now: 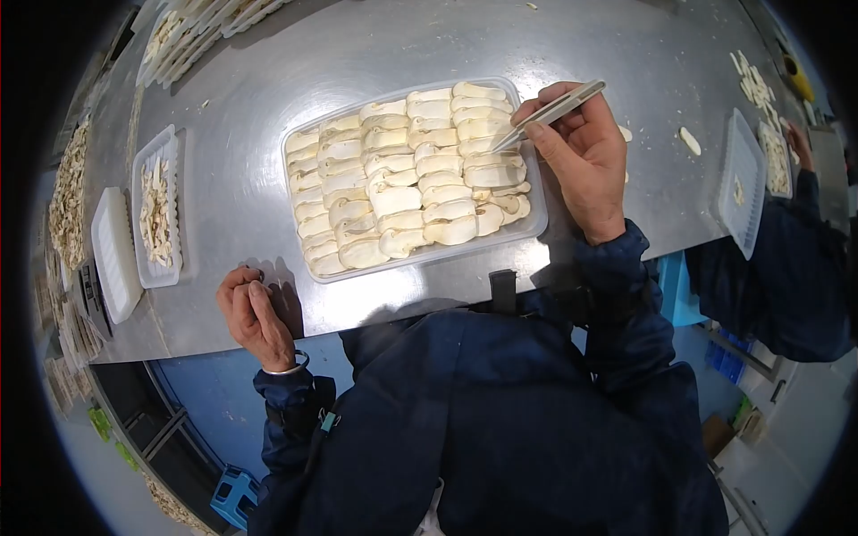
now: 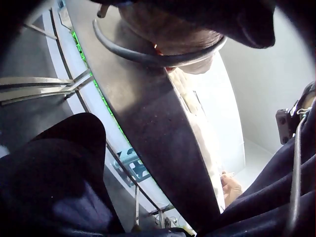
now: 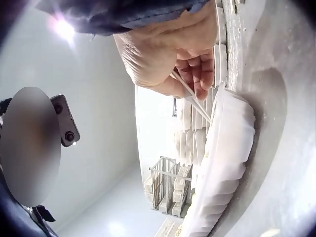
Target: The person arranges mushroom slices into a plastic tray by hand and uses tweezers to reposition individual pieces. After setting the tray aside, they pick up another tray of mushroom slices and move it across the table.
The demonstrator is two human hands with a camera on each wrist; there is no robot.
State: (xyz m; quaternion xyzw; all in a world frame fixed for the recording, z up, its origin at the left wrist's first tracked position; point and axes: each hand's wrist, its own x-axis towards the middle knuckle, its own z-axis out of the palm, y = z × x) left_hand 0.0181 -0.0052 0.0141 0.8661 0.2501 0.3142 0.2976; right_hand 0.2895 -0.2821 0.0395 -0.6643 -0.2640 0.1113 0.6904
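My right hand pinches a pair of metal tweezers between thumb and fingers. Their tips reach down to the pale sliced mushrooms at the right side of a clear plastic tray. The slices lie overlapped in several columns, and a few at the near right corner show browner marks. In the right wrist view the tweezers point past the tray's ribbed wall. My left hand rests at the table's near edge, left of the tray, its fingers loosely curled; a bracelet circles its wrist.
To the left stand a tray of mushroom scraps and a white tray. Stacked trays fill the far left. At the right, another person's hand is near a tray; loose slices lie on the metal table.
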